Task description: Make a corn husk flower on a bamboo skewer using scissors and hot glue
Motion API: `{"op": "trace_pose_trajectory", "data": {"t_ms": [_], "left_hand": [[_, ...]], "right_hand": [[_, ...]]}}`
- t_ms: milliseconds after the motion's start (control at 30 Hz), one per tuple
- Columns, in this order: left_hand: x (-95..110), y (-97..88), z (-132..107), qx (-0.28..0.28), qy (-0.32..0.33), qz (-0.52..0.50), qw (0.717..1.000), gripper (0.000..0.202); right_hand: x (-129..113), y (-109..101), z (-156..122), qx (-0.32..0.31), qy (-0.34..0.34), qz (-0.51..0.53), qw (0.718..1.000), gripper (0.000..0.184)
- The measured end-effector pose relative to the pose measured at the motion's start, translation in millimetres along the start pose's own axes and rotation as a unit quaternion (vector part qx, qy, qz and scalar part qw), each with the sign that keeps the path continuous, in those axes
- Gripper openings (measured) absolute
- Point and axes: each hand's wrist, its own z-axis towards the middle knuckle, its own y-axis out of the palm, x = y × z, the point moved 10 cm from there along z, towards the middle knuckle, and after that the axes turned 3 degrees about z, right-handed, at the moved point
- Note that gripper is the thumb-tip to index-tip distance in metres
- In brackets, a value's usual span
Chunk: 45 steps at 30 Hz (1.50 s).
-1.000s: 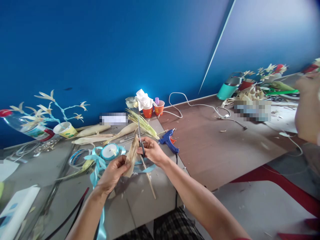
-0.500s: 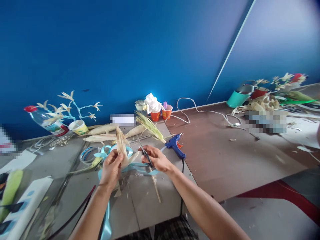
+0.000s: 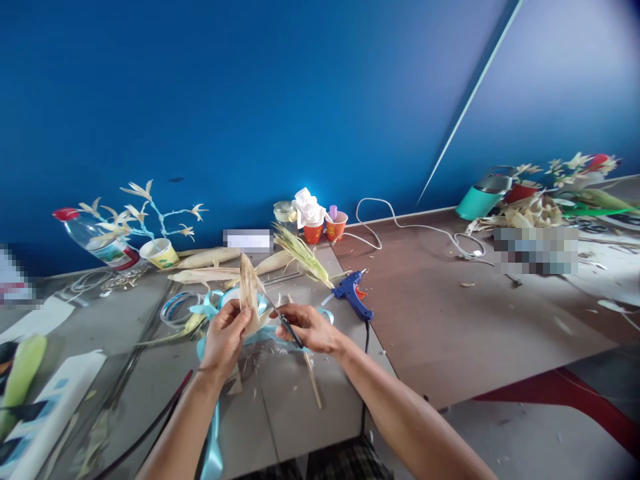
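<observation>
A dry, pale corn husk [image 3: 249,293] stands upright, pinched between the thumb and fingers of my left hand [image 3: 226,335]. My right hand [image 3: 311,327] is closed round a pair of scissors [image 3: 283,320], whose blades point up and left at the husk's right side. Whether the blades touch the husk I cannot tell. Light blue ribbon [image 3: 214,440] lies behind and below my hands and hangs past the table's front edge. A thin pale stick [image 3: 314,383] lies under my right hand.
A blue glue gun [image 3: 353,294] lies right of my hands, its black cord running down. Behind are corn husks [image 3: 209,258], a green-white husk with frayed tips [image 3: 303,253] and red paper cups [image 3: 337,227]. Husk flowers in a yellow cup [image 3: 159,254] and a power strip [image 3: 55,413] are at left.
The scissors have swung left, so their blades now lie close against the husk. My left hand keeps its hold on the husk. The view has shifted slightly.
</observation>
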Motion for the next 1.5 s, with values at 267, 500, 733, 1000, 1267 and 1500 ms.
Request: {"op": "trace_pose_trajectory", "data": {"t_ms": [267, 500, 733, 1000, 1267, 1500], "left_hand": [[-5, 10.3, -4, -0.044, -0.015, 0.042, 0.998, 0.021], [-11, 11.2, -3, -0.059, -0.029, 0.048, 0.997, 0.022], [-16, 7.6, 0, -0.075, -0.034, 0.05, 0.995, 0.023], [-14, 2.5, 2, -0.084, -0.055, 0.013, 0.995, 0.022], [-12, 14.7, -3, -0.112, -0.096, -0.06, 0.987, 0.025], [-2, 10.2, 0, -0.094, -0.078, -0.077, 0.99, 0.027]], "right_hand": [[9, 0, 2, 0.0, 0.018, -0.001, 1.0, 0.043], [10, -2, 2, 0.008, 0.021, 0.002, 1.0, 0.042], [8, -3, 2, 0.006, 0.016, -0.013, 1.0, 0.044], [8, -3, 4, 0.006, 0.001, -0.042, 0.999, 0.042], [7, -3, 4, 0.0, 0.0, -0.052, 0.999, 0.035], [11, -8, 5, 0.016, 0.024, -0.057, 0.998, 0.031]]}}
